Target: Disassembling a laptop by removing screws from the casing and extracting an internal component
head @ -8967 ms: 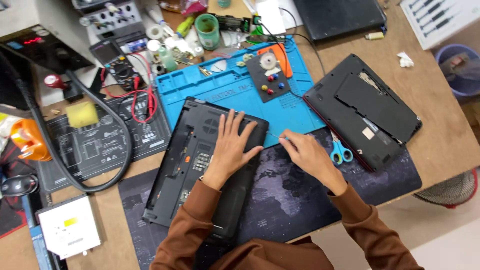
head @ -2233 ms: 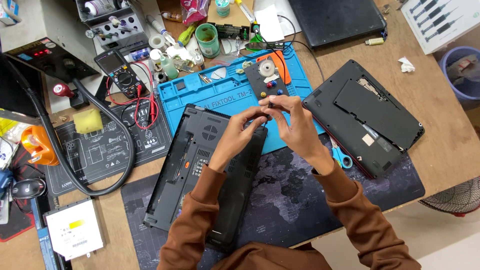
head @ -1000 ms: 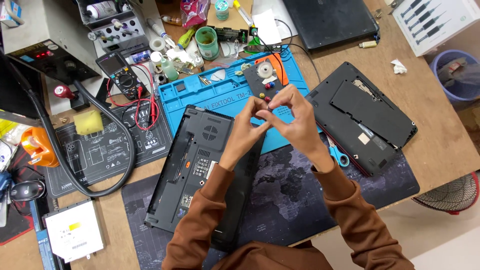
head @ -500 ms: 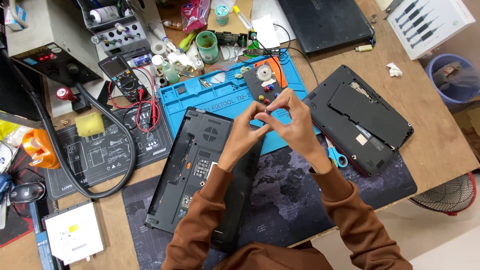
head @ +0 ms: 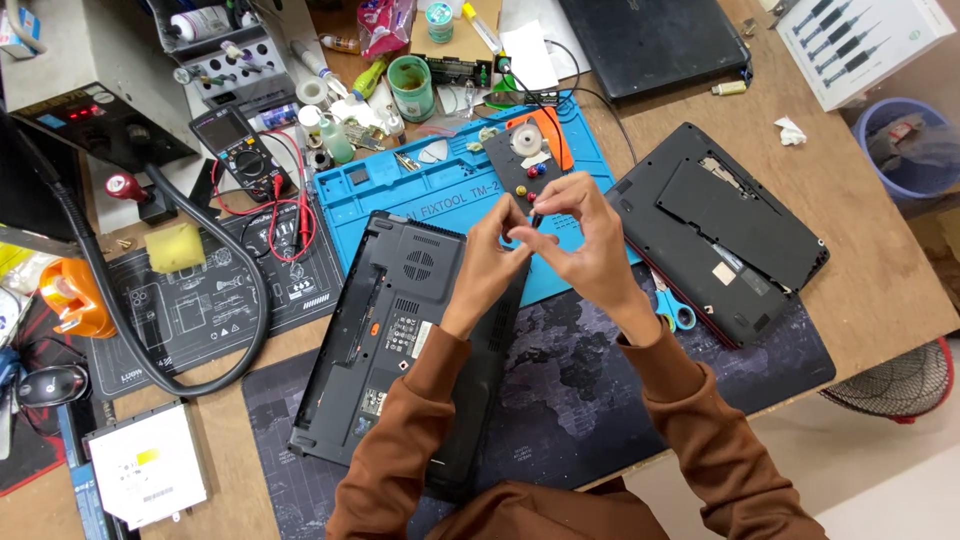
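My left hand (head: pixel 488 262) and my right hand (head: pixel 592 248) meet fingertip to fingertip above the near edge of the blue work mat (head: pixel 440 190). Both pinch a thin dark tool (head: pixel 537 217), whose tip sticks up between the fingers; most of it is hidden. Under my left forearm a black laptop (head: pixel 395 330) lies upside down with its base exposed. Just beyond my fingers sits a small black pad (head: pixel 528 160) carrying a white disc and coloured buttons.
A second black laptop base (head: pixel 722 235) lies to the right, blue scissors (head: pixel 672 310) beside it. A multimeter (head: pixel 240 150) with red leads, a green cup (head: pixel 410 85), bottles and a bench instrument crowd the back left. A loose optical drive (head: pixel 145 475) lies near left, a blue bin (head: pixel 905 145) far right.
Nine seconds ago both hands lay flat on the laptop and mat. They have since risen and come together over the blue mat; in the last second they only shifted slightly.
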